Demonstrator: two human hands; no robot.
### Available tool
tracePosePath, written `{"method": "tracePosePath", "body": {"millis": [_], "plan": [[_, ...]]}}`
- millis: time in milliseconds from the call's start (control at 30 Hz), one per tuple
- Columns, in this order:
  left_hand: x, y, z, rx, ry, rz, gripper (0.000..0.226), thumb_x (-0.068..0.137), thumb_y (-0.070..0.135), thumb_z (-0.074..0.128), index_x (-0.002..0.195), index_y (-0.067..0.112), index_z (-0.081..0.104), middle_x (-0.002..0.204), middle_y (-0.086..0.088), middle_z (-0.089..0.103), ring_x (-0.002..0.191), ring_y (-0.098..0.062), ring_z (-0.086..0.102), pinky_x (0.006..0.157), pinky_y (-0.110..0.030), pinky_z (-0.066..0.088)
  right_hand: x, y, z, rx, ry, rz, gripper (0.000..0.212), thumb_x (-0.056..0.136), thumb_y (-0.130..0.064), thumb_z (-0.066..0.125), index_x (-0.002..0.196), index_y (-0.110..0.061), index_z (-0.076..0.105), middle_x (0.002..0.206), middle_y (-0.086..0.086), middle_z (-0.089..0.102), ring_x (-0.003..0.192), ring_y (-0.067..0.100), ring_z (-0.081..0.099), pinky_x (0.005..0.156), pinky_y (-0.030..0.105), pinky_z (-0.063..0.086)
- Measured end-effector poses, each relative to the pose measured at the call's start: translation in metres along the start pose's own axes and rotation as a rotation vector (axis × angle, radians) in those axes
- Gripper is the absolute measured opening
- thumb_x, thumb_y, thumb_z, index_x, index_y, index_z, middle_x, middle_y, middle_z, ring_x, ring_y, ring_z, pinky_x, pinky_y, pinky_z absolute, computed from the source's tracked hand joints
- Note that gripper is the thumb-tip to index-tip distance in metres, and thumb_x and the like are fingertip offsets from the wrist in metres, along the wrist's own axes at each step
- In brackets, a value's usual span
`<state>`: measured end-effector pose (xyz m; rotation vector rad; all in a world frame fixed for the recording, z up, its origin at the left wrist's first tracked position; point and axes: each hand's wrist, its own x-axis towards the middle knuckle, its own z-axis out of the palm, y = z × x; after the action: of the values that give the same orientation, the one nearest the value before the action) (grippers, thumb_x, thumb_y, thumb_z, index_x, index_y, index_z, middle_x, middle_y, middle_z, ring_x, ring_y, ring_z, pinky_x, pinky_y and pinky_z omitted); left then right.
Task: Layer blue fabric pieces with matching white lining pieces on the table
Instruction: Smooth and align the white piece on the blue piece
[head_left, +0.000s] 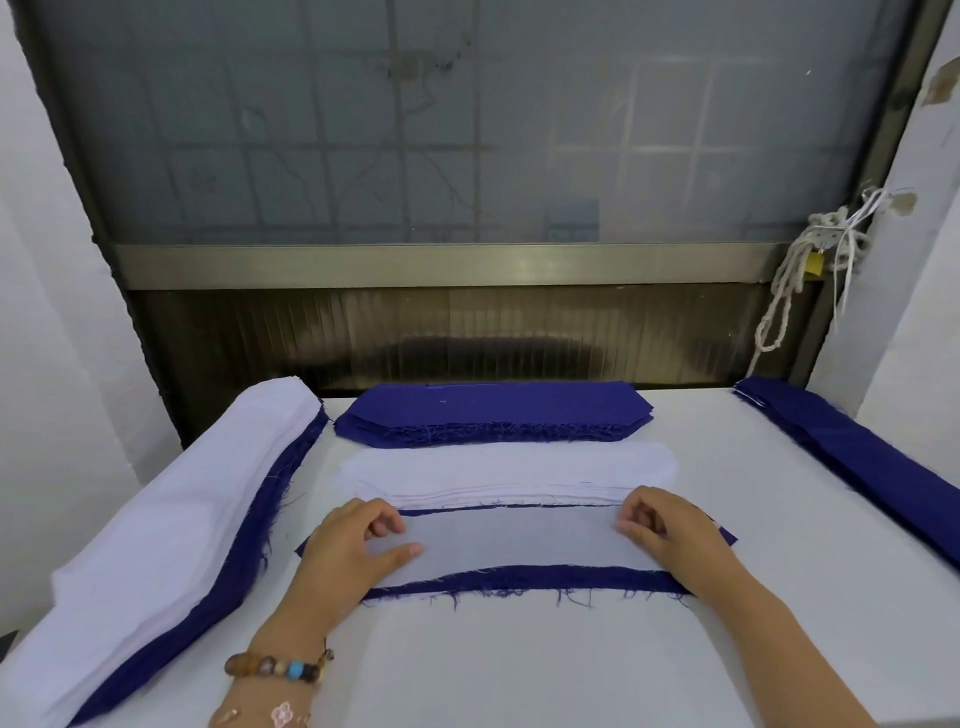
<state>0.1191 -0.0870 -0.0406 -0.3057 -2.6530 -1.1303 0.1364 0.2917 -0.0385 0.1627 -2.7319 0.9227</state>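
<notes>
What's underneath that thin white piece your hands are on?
A blue fabric piece lies under the white lining piece; its frayed edges stick out around it. The lining, the left hand and the right hand cover the rest.

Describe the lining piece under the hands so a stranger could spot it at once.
Find the white table. Between the left hand and right hand lies the lining piece, on a single blue piece. Unlike the white stack behind it, it is one thin layer edged by blue.
</notes>
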Motion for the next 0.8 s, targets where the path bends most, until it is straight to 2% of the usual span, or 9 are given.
{"method": "tracePosePath", "body": {"millis": [200,333,400,467,567,667,733,800], "plan": [[0.009,0.006,0.002,0.131,-0.020,-0.039,0.018,0.079,0.048,0.071,0.077,0.036,0.058,0.081,0.011,0.055,0.081,-0.005,0.050,0.072,-0.023,0.043,0.010,-0.001,-0.003,-0.076,-0.064,0.046,0.018,0.091,-0.037,0.059,0.075,-0.033,0.051,0.067,-0.006,0.049,0.061,0.005,0.042,0.059,0.019,0.036],[0.025,0.016,-0.002,0.305,-0.173,-0.088,0.023,0.088,0.048,0.061,0.077,0.030,0.053,0.080,0.011,0.051,0.074,-0.007,0.049,0.065,-0.022,0.040,0.027,-0.011,-0.001,-0.269,-0.114,0.131,0.025,0.094,-0.039,0.052,0.073,-0.026,0.046,0.067,-0.009,0.051,0.060,0.007,0.044,0.055,0.019,0.035],[0.037,0.026,-0.003,0.404,-0.214,-0.112,0.026,0.090,0.045,0.057,0.074,0.026,0.050,0.080,0.010,0.053,0.074,-0.009,0.050,0.065,-0.022,0.042,0.039,-0.021,0.003,-0.317,-0.062,0.181,0.027,0.096,-0.037,0.049,0.075,-0.022,0.047,0.066,-0.008,0.052,0.059,0.010,0.045,0.054,0.023,0.038],[0.051,0.041,0.005,0.477,-0.151,-0.086,0.023,0.091,0.039,0.055,0.074,0.026,0.050,0.080,0.010,0.055,0.075,-0.011,0.053,0.066,-0.024,0.045,0.052,-0.034,0.012,-0.326,0.048,0.150,0.022,0.098,-0.034,0.048,0.081,-0.020,0.050,0.067,-0.005,0.052,0.061,0.013,0.048,0.054,0.025,0.038],[0.073,0.065,0.032,0.431,-0.010,0.024,0.007,0.093,0.026,0.053,0.089,0.024,0.058,0.091,0.006,0.058,0.086,-0.014,0.056,0.077,-0.030,0.049,0.074,-0.057,0.032,-0.296,0.125,0.019,0.009,0.097,-0.026,0.049,0.097,-0.021,0.056,0.087,-0.004,0.056,0.083,0.014,0.054,0.066,0.022,0.042],[0.093,0.079,0.066,0.392,-0.029,0.086,0.016,0.094,0.017,0.051,0.105,0.024,0.059,0.103,0.004,0.056,0.097,-0.017,0.054,0.083,-0.031,0.047,0.099,-0.071,0.055,-0.251,0.095,-0.018,0.016,0.097,-0.022,0.051,0.112,-0.020,0.057,0.110,-0.002,0.056,0.102,0.016,0.051,0.085,0.025,0.045],[0.105,0.084,0.083,0.403,-0.065,0.070,0.020,0.096,0.013,0.048,0.111,0.022,0.058,0.106,0.002,0.056,0.101,-0.018,0.053,0.083,-0.031,0.046,0.112,-0.076,0.068,-0.246,0.068,0.004,0.019,0.098,-0.022,0.050,0.115,-0.019,0.056,0.115,-0.001,0.056,0.106,0.016,0.050,0.088,0.026,0.045],[0.112,0.084,0.096,0.389,-0.055,0.040,0.012,0.098,0.020,0.047,0.107,0.020,0.056,0.101,0.001,0.057,0.098,-0.018,0.055,0.079,-0.031,0.045,0.122,-0.074,0.079,-0.253,0.076,0.049,0.020,0.098,-0.026,0.051,0.116,-0.020,0.057,0.116,-0.001,0.056,0.107,0.015,0.050,0.086,0.027,0.046]]}}
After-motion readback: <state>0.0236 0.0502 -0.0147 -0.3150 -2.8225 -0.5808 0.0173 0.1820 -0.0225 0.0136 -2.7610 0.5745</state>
